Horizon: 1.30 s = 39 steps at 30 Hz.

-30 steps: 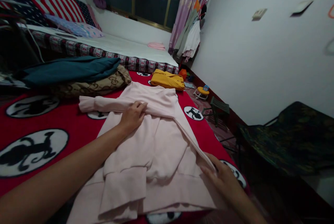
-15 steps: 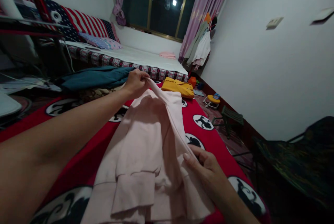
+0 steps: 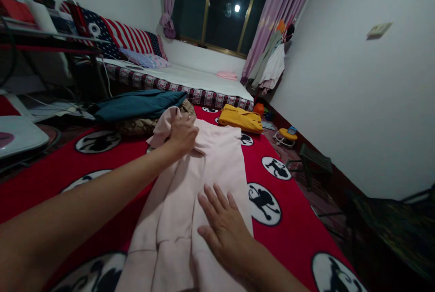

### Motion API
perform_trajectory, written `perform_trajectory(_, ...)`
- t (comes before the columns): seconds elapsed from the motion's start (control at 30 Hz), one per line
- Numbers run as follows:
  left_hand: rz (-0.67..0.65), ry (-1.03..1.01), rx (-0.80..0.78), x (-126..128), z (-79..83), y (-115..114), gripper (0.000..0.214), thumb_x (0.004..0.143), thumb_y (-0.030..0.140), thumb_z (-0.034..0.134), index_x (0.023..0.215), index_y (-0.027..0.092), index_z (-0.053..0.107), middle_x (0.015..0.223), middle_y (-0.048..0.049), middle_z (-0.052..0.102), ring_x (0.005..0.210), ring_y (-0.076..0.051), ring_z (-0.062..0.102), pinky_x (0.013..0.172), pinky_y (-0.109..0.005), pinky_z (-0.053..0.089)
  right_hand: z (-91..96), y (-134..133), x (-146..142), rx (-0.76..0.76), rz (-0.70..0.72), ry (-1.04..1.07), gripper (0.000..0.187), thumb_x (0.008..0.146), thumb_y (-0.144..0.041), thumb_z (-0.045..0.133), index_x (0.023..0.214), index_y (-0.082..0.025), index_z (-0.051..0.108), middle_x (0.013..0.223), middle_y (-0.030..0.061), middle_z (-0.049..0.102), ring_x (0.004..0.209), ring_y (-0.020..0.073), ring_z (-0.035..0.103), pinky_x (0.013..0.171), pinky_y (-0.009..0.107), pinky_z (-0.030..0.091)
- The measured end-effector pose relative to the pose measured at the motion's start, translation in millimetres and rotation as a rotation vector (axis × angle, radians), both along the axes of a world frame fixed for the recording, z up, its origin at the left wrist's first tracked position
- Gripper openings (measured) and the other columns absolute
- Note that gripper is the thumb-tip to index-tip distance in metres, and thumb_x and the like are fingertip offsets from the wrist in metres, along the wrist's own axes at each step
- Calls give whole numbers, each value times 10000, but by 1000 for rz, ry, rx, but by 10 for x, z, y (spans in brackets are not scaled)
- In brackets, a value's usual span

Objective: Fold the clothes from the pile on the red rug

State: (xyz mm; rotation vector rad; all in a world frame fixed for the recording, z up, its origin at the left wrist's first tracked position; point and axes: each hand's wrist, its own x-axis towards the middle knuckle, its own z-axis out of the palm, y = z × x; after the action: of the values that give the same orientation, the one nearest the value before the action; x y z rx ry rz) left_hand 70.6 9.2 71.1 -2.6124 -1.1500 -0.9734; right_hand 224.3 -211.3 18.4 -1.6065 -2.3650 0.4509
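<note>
A pale pink sweatshirt [image 3: 220,156] lies lengthwise on the red blanket [image 3: 299,219], its right side folded inward and a sleeve with its cuff running down the middle. My left hand [image 3: 183,132] is closed on the cloth at the far left, where part of the garment bunches up. Its fingertips are partly hidden. Flat on the folded right side rests my right hand [image 3: 226,224], fingers spread and holding nothing.
A folded yellow garment [image 3: 240,119] lies at the blanket's far right. Teal clothing [image 3: 141,104] is heaped at the far left. Beyond stands a bed [image 3: 197,76]. A folding stool [image 3: 314,163] and a yellow round stool [image 3: 287,135] stand on the right.
The sweatshirt's right edge, lifted between both hands before, now lies folded over toward the middle. My right hand has let go and flattened on it; my left hand has lowered.
</note>
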Motion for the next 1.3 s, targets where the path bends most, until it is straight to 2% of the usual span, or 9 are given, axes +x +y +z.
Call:
perform_trajectory(0.1,-112,74,-2,374,-271,-271,212,820,203,587,999,162,694,1244,-127,573,1198,-300,478,1058,-502,333,-53,-18,-20,17,-8,13,600,921,-452,467,1474,-272,319,1567,62,245,1452,295,142,1145,574,135)
perform_trajectory(0.17,-158,100,-90,562,-526,-394,359,884,296,528,1214,186,614,1367,-133,510,1291,-297,427,1083,-491,319,-34,10,38,57,0,86,531,885,-429,537,1382,-256,469,1496,86,395,1400,292,292,1131,526,228)
perform_trajectory(0.27,-128,146,-227,688,-843,-475,483,915,403,474,1340,178,518,1444,-157,438,1366,-336,341,1095,-531,284,16,211,258,114,-39,294,257,902,-347,512,1036,-215,688,1133,85,677,1063,211,607,943,355,456)
perform_trajectory(0.33,-120,148,-245,692,-942,-492,511,918,450,454,1361,200,499,1461,-149,421,1384,-347,309,1107,-548,251,38,489,489,154,-190,431,283,916,-340,471,836,-185,694,845,58,707,781,164,644,740,277,502)
perform_trajectory(0.43,-131,113,-192,662,-945,-513,496,919,465,449,1353,231,504,1452,-129,441,1386,-338,308,1116,-557,222,42,1093,901,272,-455,542,273,858,-371,514,868,-156,682,813,59,705,710,171,637,642,264,497)
perform_trajectory(0.53,-189,96,-133,646,-891,-539,448,925,427,453,1327,239,520,1428,-116,472,1380,-320,323,1124,-573,182,21,1764,1269,330,-688,404,280,806,-282,494,941,-127,684,889,80,718,765,179,650,665,262,507)
perform_trajectory(0.77,-431,157,-140,655,-842,-539,355,981,325,352,1260,293,570,1445,-76,462,1317,-265,441,1095,-498,297,-38,2773,1601,256,-873,190,367,835,-329,473,953,-74,709,866,144,724,778,209,664,653,263,472)
perform_trajectory(0.97,-487,165,-155,655,-852,-512,339,963,357,400,1245,351,589,1444,-61,463,1320,-297,433,1064,-533,325,29,3052,1619,192,-894,-35,259,769,-341,604,832,-131,743,858,134,720,856,245,662,692,270,452)
perform_trajectory(1.3,-508,165,-184,644,-835,-511,363,981,372,341,1254,341,578,1465,-70,435,1350,-299,395,1078,-539,305,16,3016,1313,338,-961,-261,330,874,-163,447,1157,-103,605,1170,237,595,1115,318,559,869,400,421)
